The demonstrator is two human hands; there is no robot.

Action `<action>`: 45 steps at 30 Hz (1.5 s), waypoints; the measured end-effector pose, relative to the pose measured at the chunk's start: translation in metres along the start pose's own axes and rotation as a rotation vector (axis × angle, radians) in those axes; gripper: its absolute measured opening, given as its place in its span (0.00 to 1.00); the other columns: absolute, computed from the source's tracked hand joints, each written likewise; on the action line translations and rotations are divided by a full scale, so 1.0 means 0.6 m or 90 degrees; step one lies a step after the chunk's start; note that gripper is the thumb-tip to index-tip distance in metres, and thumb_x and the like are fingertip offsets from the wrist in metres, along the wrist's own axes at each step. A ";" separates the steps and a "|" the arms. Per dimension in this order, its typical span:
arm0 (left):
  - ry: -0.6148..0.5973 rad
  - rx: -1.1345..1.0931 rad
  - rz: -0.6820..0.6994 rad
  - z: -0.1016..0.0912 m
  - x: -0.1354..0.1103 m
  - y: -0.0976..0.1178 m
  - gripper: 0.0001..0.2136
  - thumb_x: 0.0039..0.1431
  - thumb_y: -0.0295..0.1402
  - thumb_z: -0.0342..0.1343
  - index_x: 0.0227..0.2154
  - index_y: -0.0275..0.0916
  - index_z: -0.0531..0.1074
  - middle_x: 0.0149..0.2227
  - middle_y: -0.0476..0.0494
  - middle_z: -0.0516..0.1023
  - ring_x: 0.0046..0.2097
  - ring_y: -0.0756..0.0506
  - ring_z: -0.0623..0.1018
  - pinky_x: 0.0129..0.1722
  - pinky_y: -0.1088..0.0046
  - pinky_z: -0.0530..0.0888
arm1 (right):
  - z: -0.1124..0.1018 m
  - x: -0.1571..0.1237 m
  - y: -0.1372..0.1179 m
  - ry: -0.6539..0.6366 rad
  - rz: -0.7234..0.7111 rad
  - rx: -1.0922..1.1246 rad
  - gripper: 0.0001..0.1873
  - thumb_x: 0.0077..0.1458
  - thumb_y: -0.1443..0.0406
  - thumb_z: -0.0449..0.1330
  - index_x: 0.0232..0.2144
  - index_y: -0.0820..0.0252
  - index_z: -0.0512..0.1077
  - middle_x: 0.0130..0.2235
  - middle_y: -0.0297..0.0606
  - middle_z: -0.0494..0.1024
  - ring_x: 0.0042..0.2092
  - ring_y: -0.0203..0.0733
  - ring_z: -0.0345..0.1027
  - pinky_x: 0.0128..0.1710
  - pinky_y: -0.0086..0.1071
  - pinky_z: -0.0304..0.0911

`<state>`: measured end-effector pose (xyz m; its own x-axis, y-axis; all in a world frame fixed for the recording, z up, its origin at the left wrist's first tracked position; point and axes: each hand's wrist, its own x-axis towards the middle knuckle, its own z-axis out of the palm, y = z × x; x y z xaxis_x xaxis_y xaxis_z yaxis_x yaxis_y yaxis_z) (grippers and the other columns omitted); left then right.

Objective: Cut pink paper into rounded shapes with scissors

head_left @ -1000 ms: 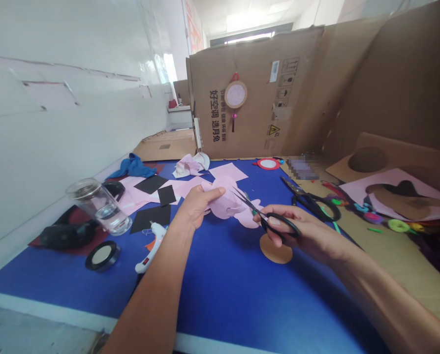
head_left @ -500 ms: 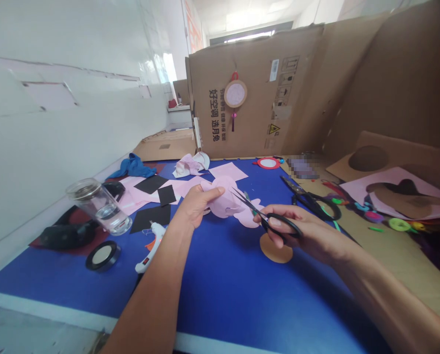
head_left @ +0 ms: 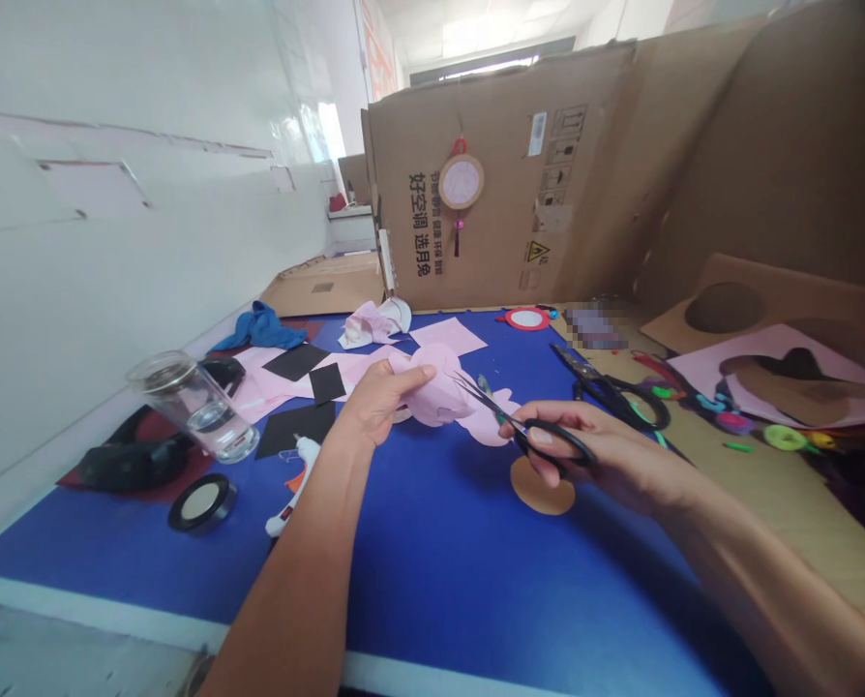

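Observation:
Between thumb and fingers, my left hand [head_left: 383, 395] pinches a piece of pink paper [head_left: 436, 389] above the blue table. My right hand [head_left: 578, 445] grips black-handled scissors [head_left: 541, 440], their slim blades slightly apart at the right edge of the paper. A curled pink strip [head_left: 491, 424] hangs beside the blades; where it joins the held piece is hard to make out. Below the scissors, an orange-brown disc [head_left: 541, 487] lies on the table. A white glue gun [head_left: 294, 484] rests near my left forearm, which partly covers it.
At the left stand a glass of water [head_left: 215, 416] and a tape roll [head_left: 201, 503]. Black paper squares [head_left: 298, 429] and a blue cloth [head_left: 260, 327] lie behind. Larger scissors [head_left: 613, 389] lie at the right near cardboard scraps [head_left: 723, 300]. A tall cardboard panel [head_left: 505, 242] closes off the back.
My left hand and the pink paper have shifted slightly left, and the paper has turned a little. The scissors stay at almost the same place against its edge.

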<state>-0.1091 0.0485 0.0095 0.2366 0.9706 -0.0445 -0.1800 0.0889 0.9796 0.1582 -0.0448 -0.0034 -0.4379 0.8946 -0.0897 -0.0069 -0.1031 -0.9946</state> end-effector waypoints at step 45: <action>-0.066 -0.028 -0.027 0.023 -0.001 -0.017 0.17 0.40 0.36 0.78 0.33 0.34 0.84 0.33 0.41 0.85 0.36 0.45 0.81 0.42 0.68 0.74 | 0.032 0.019 0.011 0.090 -0.027 -0.161 0.20 0.56 0.53 0.72 0.47 0.57 0.81 0.29 0.29 0.73 0.31 0.37 0.62 0.34 0.31 0.55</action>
<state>-0.0945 0.0439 0.0022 0.3419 0.9376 -0.0628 -0.2085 0.1409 0.9678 0.1360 -0.0437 -0.0097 -0.3129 0.9491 -0.0359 0.2097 0.0321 -0.9772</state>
